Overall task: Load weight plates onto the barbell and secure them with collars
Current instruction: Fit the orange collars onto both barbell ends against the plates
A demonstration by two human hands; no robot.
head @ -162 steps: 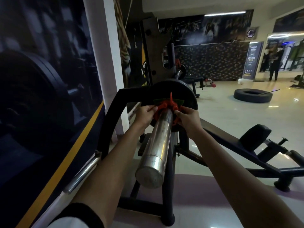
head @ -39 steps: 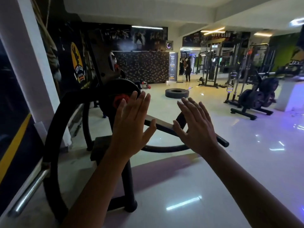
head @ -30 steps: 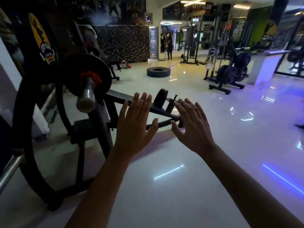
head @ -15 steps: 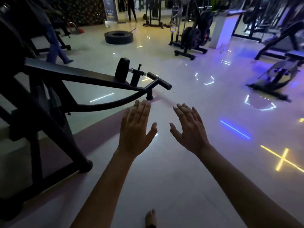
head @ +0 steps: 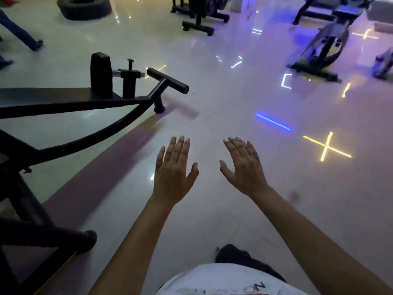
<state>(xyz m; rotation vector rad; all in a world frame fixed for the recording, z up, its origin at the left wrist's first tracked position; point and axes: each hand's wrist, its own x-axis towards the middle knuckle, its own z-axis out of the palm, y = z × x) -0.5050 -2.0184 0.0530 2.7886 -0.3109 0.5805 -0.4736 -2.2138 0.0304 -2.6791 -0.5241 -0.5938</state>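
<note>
Head view: black machine frame (head: 70, 101) left; hands (head: 173, 173) empty.

The person's bare left hand (head: 173, 173) and bare right hand (head: 244, 169) carry no rings, watch or gloves, and both forearms are uncovered up to the lower edge of the picture. The nails are short. The person wears a white cotton T-shirt with a faded multicoloured print (head: 225, 282); some dark letters on it are readable only in part. Below it shows a piece of dark clothing (head: 238, 255).
</note>
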